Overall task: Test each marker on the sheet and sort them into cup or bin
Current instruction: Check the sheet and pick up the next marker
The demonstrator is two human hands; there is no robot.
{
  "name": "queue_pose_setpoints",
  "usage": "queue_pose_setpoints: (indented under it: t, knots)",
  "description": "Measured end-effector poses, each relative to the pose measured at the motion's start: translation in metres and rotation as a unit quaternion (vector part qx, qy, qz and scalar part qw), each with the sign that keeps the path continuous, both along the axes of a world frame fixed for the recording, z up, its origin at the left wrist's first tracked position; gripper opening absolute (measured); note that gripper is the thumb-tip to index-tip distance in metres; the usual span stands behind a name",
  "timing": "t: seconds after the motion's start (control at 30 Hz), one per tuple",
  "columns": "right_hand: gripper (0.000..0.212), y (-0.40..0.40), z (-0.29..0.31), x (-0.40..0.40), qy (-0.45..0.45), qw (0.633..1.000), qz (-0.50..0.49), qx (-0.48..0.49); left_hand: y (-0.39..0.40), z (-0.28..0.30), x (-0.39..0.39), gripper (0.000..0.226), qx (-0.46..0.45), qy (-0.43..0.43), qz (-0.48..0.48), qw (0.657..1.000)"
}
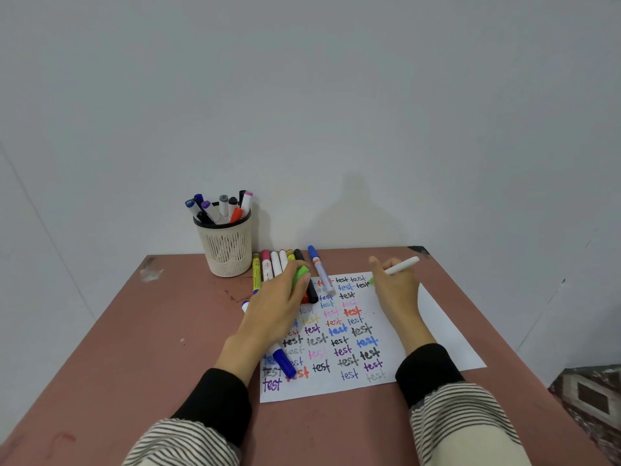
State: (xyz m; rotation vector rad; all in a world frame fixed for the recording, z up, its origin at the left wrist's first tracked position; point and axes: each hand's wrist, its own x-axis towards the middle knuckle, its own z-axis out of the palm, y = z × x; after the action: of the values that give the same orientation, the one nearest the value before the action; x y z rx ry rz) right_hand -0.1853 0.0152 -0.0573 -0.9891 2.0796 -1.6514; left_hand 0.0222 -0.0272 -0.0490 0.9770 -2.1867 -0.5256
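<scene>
Two hands: I am seeing both working over the sheet, my landmark for every place below.
Right hand: it is gripping a green-tipped marker over the sheet's far right part, fingers curled round the white barrel.
Marker axis: the barrel is running from upper right down to lower left, its green nib pointing down-left and sitting at the sheet's top row of words.
Left hand: it is lying over the sheet's far left corner, fingers curled round a green cap.
Sheet look: white paper lying flat on the brown table, its long side running away to the right.
Writing: the word "test" is repeating in rows across the sheet, in black, blue, red, purple, pink and faint yellow.
Loose markers: a row is lying side by side just beyond the sheet's far left corner, barrels pointing away from me; their printing is too small for me to read.
Blue marker: it is lying slanted on the sheet's near left part, partly under my left wrist.
Cup: a cream mesh cup is standing upright beyond the sheet to the left, holding capped markers.
</scene>
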Motion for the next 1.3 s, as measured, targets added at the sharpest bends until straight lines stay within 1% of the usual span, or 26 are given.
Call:
queue_pose_setpoints:
  t: [0.1, 0.17, 0.23, 0.3, 0.37, 0.43, 0.57, 0.67, 0.83, 0.93, 1.07, 1.13, 1.2, 1.27, 1.3]
  knots:
    - [0.036, 0.005, 0.004, 0.002, 0.019, 1.0, -0.005, -0.012, 0.002, 0.002, 0.0, 0.032, 0.016, 0.031, -0.009, 0.999]
    - [0.034, 0.007, 0.01, 0.007, 0.003, 0.999, 0.023, -0.041, 0.0, 0.004, 0.0, 0.033, 0.037, 0.065, -0.028, 0.997]
    - [0.022, 0.008, 0.023, 0.014, -0.045, 0.993, 0.084, -0.072, -0.003, 0.005, 0.001, 0.031, 0.053, 0.092, -0.053, 0.993]
    - [0.01, 0.009, 0.037, 0.023, -0.115, 0.976, 0.164, -0.089, -0.006, 0.005, 0.002, 0.024, 0.074, 0.118, -0.055, 0.989]
    - [0.012, 0.01, 0.048, 0.031, -0.183, 0.95, 0.231, -0.104, -0.009, 0.006, 0.003, 0.012, 0.102, 0.152, -0.033, 0.982]
    - [0.007, 0.013, 0.056, 0.036, -0.211, 0.936, 0.257, -0.117, -0.015, 0.006, 0.005, 0.006, 0.121, 0.188, -0.017, 0.974]
    - [0.01, 0.017, 0.059, 0.04, -0.206, 0.935, 0.267, -0.113, -0.023, 0.006, 0.01, 0.003, 0.186, 0.254, -0.037, 0.949]
    - [0.012, 0.017, 0.056, 0.044, -0.2, 0.934, 0.277, -0.104, -0.023, 0.008, 0.011, 0.006, 0.19, 0.251, -0.06, 0.947]
    - [0.014, 0.018, 0.057, 0.044, -0.229, 0.925, 0.28, -0.119, -0.022, 0.013, 0.014, 0.008, 0.198, 0.254, -0.086, 0.943]
    - [0.015, 0.017, 0.056, 0.043, -0.231, 0.924, 0.279, -0.123, -0.021, 0.014, 0.015, 0.009, 0.199, 0.254, -0.098, 0.941]
    - [0.016, 0.014, 0.053, 0.044, -0.196, 0.934, 0.286, -0.091, -0.019, 0.016, 0.013, 0.01, 0.19, 0.244, -0.109, 0.945]
    - [0.022, 0.011, 0.051, 0.051, -0.196, 0.939, 0.273, -0.081, -0.017, 0.017, 0.013, 0.011, 0.189, 0.241, -0.119, 0.945]
    - [0.045, 0.01, 0.05, 0.059, -0.194, 0.951, 0.226, -0.082, -0.016, 0.018, 0.013, 0.011, 0.192, 0.25, -0.116, 0.942]
    - [0.066, 0.011, 0.05, 0.064, -0.153, 0.969, 0.166, -0.102, -0.014, 0.02, 0.013, 0.011, 0.196, 0.268, -0.109, 0.937]
    - [0.071, 0.011, 0.049, 0.064, -0.129, 0.973, 0.15, -0.121, -0.012, 0.022, 0.013, 0.012, 0.197, 0.274, -0.107, 0.935]
